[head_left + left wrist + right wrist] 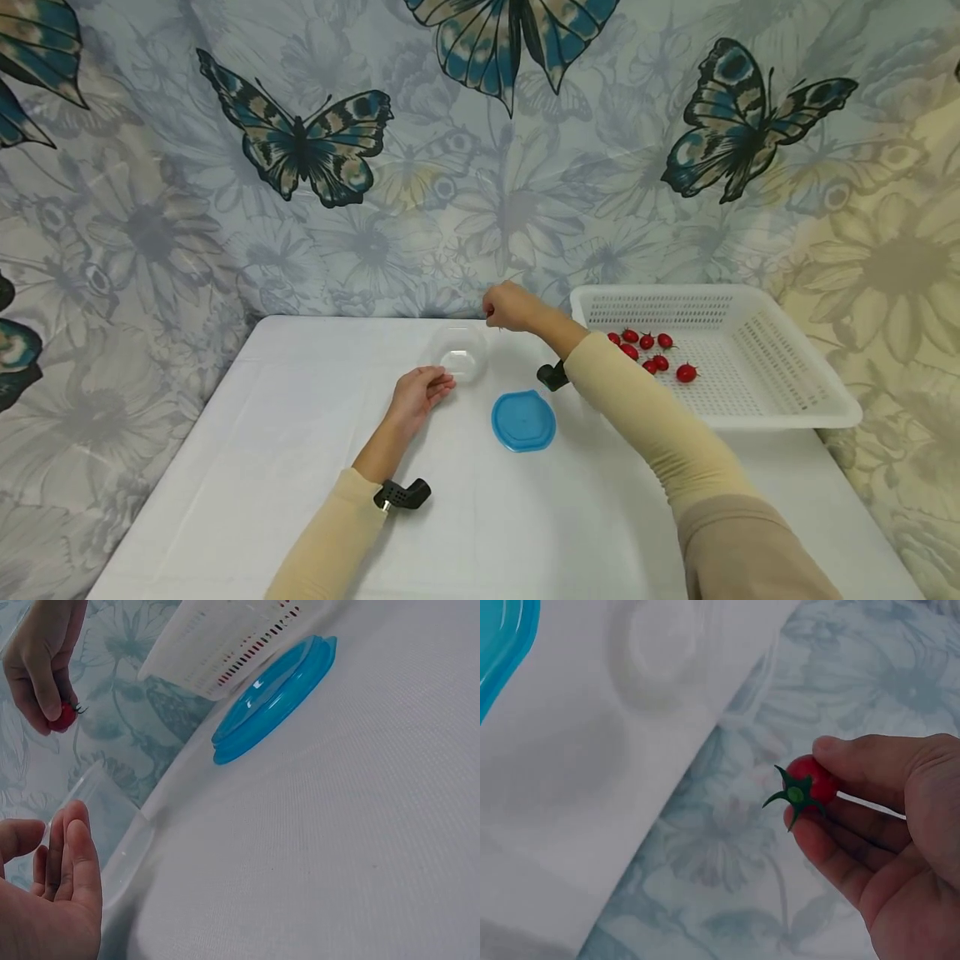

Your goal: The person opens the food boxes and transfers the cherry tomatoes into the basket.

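A red cherry tomato (816,777) with a green calyx is pinched between the thumb and fingertips of my right hand (512,307), held in the air beyond the clear plastic bowl. That bowl (459,350) stands upright near the table's far edge. At its near left side, my left hand (423,396) holds it, with the thumb by the rim and the fairly straight fingers (84,862) along the outer wall. The exact thumb contact is hard to see. Between the bowl and the basket lies a blue lid (523,421), flat on the cloth.
A white perforated basket (780,400) occupies the right rear of the table, with several cherry tomatoes (686,373) on its left part. My right forearm passes over the basket's near left corner. Behind the white-covered table (247,467) rises a butterfly-patterned wall (517,217).
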A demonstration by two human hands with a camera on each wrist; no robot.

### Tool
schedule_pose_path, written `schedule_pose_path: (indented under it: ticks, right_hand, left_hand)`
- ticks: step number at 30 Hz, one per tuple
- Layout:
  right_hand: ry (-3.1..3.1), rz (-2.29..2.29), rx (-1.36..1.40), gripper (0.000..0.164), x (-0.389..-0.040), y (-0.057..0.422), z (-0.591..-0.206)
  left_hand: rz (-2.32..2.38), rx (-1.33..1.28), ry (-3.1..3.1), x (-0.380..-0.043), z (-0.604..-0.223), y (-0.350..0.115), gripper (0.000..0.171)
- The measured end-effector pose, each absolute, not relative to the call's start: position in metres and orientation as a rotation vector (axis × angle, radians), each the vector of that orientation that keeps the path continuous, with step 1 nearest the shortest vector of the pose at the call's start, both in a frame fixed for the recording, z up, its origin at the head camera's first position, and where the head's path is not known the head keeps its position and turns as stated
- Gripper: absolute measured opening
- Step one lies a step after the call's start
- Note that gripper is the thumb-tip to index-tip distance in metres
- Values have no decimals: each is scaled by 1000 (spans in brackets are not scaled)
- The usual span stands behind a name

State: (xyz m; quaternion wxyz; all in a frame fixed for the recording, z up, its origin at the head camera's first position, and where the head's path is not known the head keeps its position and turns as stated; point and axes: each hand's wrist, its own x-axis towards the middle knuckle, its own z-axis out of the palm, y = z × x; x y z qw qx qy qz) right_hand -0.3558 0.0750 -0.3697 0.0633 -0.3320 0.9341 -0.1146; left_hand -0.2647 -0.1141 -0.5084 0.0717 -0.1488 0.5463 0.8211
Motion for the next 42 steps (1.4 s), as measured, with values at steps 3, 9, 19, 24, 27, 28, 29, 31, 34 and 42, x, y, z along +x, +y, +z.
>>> schedule_pose_path:
  ticks: [3, 9, 19, 24, 27, 28, 29, 31, 34, 42]
  right_hand:
    - [2822, -356, -973, 36, -359, 88, -364]
    - [2831, -371, -920, 42, -366, 115, -358]
    - [2836, -394, -744, 16, -368, 162, -337]
    - [2853, -413, -694, 15, -372, 184, -331]
    - [2864, -436, -654, 16, -373, 195, -330]
    - [2871, -437, -644, 17, -373, 198, -329]
    - [2878, -439, -634, 17, -374, 202, -329]
    - [2889, -433, -609, 19, -374, 209, -328]
    - [2908, -427, -568, 18, -374, 220, -328]
    - [2939, -430, -464, 20, -375, 252, -331]
  left_hand:
    - [2468, -434, 1637, -266, -509, -115, 5]
    - [2459, -442, 1631, -266, -509, -115, 5]
    - [2460, -437, 1633, -265, -508, -115, 8]
    - [2461, -441, 1634, -264, -507, -115, 11]
    - [2463, -440, 1645, -263, -506, -116, 12]
    - [2461, -439, 1648, -263, -506, -116, 12]
    - [2461, -437, 1650, -263, -506, -116, 12]
    - [2460, -433, 1652, -263, -506, -116, 13]
    - [2461, -434, 1648, -263, -507, -116, 12]
    - [2462, -443, 1638, -265, -508, -116, 13]
